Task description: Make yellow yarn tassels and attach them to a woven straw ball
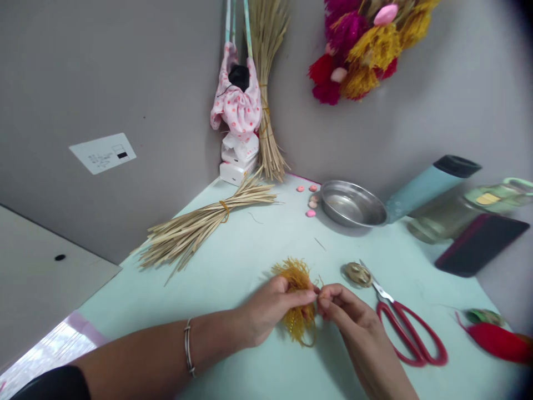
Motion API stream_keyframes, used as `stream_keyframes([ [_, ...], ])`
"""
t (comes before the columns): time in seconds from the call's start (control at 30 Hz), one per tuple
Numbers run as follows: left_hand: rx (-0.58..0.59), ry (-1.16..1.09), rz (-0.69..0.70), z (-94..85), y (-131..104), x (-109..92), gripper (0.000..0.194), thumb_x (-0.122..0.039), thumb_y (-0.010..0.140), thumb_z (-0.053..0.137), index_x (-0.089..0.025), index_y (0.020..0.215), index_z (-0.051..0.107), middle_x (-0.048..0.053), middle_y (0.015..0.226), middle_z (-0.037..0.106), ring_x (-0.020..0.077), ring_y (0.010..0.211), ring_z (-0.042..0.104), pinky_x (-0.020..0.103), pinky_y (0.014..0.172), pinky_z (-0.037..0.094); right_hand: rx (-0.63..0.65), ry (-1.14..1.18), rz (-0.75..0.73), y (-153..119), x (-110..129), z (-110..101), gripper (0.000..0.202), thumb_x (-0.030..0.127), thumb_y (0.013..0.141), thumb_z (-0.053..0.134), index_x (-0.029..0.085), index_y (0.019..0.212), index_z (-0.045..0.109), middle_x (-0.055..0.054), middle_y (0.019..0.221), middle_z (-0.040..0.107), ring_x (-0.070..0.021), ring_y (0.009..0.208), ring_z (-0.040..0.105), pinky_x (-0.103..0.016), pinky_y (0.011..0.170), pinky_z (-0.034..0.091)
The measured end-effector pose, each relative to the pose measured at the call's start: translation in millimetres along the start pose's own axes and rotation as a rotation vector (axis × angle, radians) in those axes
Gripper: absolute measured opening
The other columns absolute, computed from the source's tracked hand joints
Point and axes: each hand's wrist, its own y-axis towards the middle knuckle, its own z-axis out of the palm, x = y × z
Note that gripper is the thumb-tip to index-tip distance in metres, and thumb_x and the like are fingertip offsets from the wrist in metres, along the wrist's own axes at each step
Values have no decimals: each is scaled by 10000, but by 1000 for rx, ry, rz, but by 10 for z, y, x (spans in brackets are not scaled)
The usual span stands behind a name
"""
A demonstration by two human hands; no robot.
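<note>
A shaggy bundle of golden-yellow yarn (300, 322), like a tassel, is held in my left hand (277, 303). My left thumb lies across its middle, and frayed ends stick out above and below. At the bundle's right side, my right hand (347, 311) is closed in a pinch with its fingertips close to the left thumb. A thin yellow strand curls up from those fingertips; what else they grip is hidden. Right of my hands lie red-handled scissors (393, 300), their blade tip beside a small brownish coil (358, 274).
Tied dry straw (200, 225) lies at left; another straw bundle (268, 128) leans in the corner. A steel bowl (352, 204) stands near pink pieces (311, 213). A blue bottle (428, 186), green jug (453, 214), phone (483, 244) and red item (499, 341) are at right.
</note>
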Motion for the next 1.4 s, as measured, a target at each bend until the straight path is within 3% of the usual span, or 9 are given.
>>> stream_keyframes([
  [0.2,3,99,-23,-16,6,18,297,-389,691,739,-133,798,631,12,738,589,103,662,517,249,690,388,-42,-13,33,7,-72,-78,223,431,846,644,233,945,672,19,647,552,-150,659,466,-250,635,383],
  [0.3,-15,51,-38,-9,6,10,267,-372,722,708,-130,807,632,17,763,596,92,641,524,236,664,385,-44,-98,6,11,-43,-135,212,442,872,607,236,875,656,23,674,542,-149,685,464,-242,654,375],
  [0.47,-22,-23,-32,12,-8,-43,258,-348,725,709,-113,795,629,15,704,578,87,609,518,228,640,383,97,-217,28,-2,45,-105,242,464,839,621,222,833,636,4,769,573,-173,741,496,-257,661,387],
  [0.63,1,-48,-30,15,-6,-66,268,-351,719,716,-110,793,625,28,719,592,89,612,520,236,654,387,189,-225,5,26,-39,-85,245,453,823,622,207,818,626,-14,753,591,-192,732,517,-293,676,397],
  [0.93,-112,58,-42,-14,28,-16,293,-369,695,735,-125,806,616,-6,677,554,93,626,503,239,636,365,62,-235,-3,1,69,-100,237,446,827,638,213,799,608,8,745,562,-159,709,492,-247,632,393],
  [1.23,-41,102,-2,-17,21,-11,126,-179,687,619,-145,807,604,-14,715,555,91,621,508,251,665,390,68,-131,-2,-10,55,-89,258,469,845,626,213,816,624,12,603,611,-139,587,486,-237,566,387],
  [1.4,-20,100,-21,-13,19,-7,150,-260,728,628,-118,774,616,7,696,565,90,616,500,250,660,383,90,-106,5,-2,34,-89,256,467,848,630,212,829,625,14,601,619,-130,580,484,-232,560,381],
])
